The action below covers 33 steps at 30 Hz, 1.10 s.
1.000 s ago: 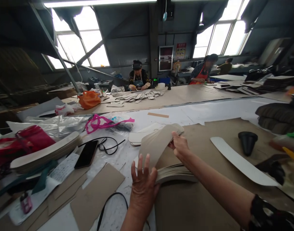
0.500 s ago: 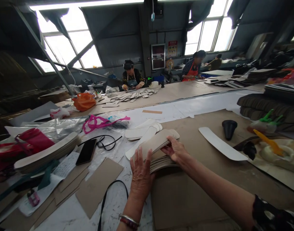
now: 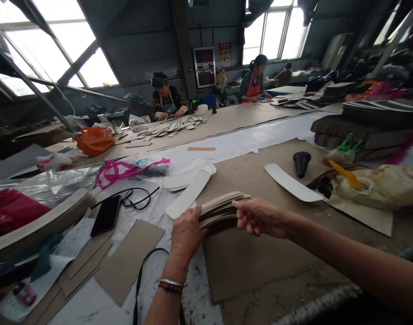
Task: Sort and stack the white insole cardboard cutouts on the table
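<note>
Upper left, an orange plastic bag [image 3: 94, 141] on the long counter [image 3: 227, 146], with clear plastic sheeting [image 3: 47, 178] below it. Beyond the bag, a co-worker [image 3: 166, 97] seated at the counter's far side, hands among cut pieces. Lower left, a black phone [image 3: 105, 215], a cardboard offcut [image 3: 128, 262] and a black strap [image 3: 139, 289].

Centre, the left hand [image 3: 187, 232], beaded bracelet at the wrist, closed around the left end of a stack [image 3: 220, 210] of curved card blanks. Stack lying over a brown board [image 3: 260, 266], between the 2 hands, long axis running left to right and rising slightly rightward. Left hand the nearer and the one bearing the stack. Right hand [image 3: 260, 219] at the stack's right end, fingers [image 3: 242, 206] half curled against it, no telling whether closed on it.

Just above the stack, a loose white blank [image 3: 189, 194]. Right of centre, another white blank [image 3: 292, 183] and a black cone [image 3: 301, 162]. Upper middle, a 2nd co-worker [image 3: 253, 85] in an orange apron.
</note>
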Each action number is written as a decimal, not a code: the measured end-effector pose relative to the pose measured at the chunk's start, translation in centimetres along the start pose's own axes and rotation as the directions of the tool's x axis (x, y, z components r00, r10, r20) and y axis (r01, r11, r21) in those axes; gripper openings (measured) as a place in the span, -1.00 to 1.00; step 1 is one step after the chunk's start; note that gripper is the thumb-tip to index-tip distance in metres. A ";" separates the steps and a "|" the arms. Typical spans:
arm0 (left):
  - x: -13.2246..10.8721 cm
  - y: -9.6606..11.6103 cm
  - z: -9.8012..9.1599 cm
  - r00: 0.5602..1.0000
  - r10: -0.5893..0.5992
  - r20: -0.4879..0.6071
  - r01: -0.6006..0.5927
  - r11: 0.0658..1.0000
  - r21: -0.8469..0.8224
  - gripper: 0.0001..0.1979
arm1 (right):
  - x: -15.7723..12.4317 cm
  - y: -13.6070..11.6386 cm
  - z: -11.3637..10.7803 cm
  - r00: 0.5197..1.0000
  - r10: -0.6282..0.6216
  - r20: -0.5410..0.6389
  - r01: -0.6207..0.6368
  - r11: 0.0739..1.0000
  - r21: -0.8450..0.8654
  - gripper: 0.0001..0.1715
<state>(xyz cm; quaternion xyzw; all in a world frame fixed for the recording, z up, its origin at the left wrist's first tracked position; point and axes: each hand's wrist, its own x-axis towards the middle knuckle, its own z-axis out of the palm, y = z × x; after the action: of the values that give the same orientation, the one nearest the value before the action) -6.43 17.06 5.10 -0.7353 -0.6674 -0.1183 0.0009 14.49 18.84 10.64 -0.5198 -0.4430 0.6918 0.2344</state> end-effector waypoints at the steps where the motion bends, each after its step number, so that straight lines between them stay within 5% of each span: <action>1: 0.2 0.1 -0.3 1.000 -0.003 0.018 0.003 1.000 0.011 -0.52 | -0.1 -0.4 -0.3 0.988 -0.147 -0.040 0.133 0.960 -0.247 -0.61; 3: 0.4 0.2 -0.6 0.999 -0.002 0.048 0.001 1.000 0.027 -0.53 | 0.2 -1.0 -0.5 0.845 -0.535 -0.003 0.385 0.613 -0.689 -0.64; 5: 0.7 0.3 -0.8 0.997 -0.005 0.074 0.002 0.999 0.037 -0.51 | 1.5 -1.3 -0.6 0.684 -0.694 0.224 0.453 0.163 -0.877 -0.39; 7: 0.9 0.3 -0.8 0.995 -0.012 0.099 0.008 0.999 0.041 -0.45 | 3.5 -1.3 -0.7 0.663 -0.610 0.435 0.464 -0.122 -0.877 -0.06; 8: 1.1 0.3 -0.9 0.994 -0.015 0.112 0.010 0.999 0.041 -0.41 | 4.5 -1.1 -0.8 0.690 -0.546 0.475 0.459 -0.178 -0.871 0.00; 12: 1.2 -0.1 -1.4 0.987 -0.005 0.160 0.004 1.000 0.005 -0.24 | 7.7 -0.6 -1.2 0.791 -0.429 0.437 0.421 -0.136 -0.897 -0.18; 16: -0.1 -2.3 -1.1 0.988 -0.069 0.141 0.079 0.994 -0.070 -0.22 | 9.1 -0.6 -1.6 0.779 -0.442 0.444 0.426 -0.147 -0.893 -0.36; 19: -1.5 -4.9 1.0 0.995 -0.096 0.022 0.099 0.975 -0.201 -0.26 | 9.8 -0.7 -1.8 0.770 -0.462 0.441 0.440 -0.117 -0.890 -0.39; 22: -2.1 -6.3 3.1 0.986 -0.061 -0.155 -0.007 0.914 -0.406 -0.39 | 10.0 -0.9 -2.1 0.767 -0.466 0.442 0.446 -0.108 -0.888 -0.40; 28: -1.4 -3.6 3.3 0.965 -0.130 -0.229 -0.027 0.816 -0.577 -0.50 | 8.9 -1.8 -5.1 0.763 -0.453 0.461 0.469 -0.102 -0.877 -0.36; 33: -1.2 -2.2 4.9 0.979 -0.115 -0.170 -0.014 0.791 -0.612 -0.53 | 7.6 -0.8 -8.2 0.780 -0.469 0.414 0.504 0.079 -0.860 -0.13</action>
<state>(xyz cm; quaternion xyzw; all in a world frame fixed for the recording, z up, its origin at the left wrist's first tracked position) -7.87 16.90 -0.18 -0.6625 -0.6094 -0.3998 -0.1729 19.34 28.23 6.91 -0.3634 -0.9108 0.1759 0.0867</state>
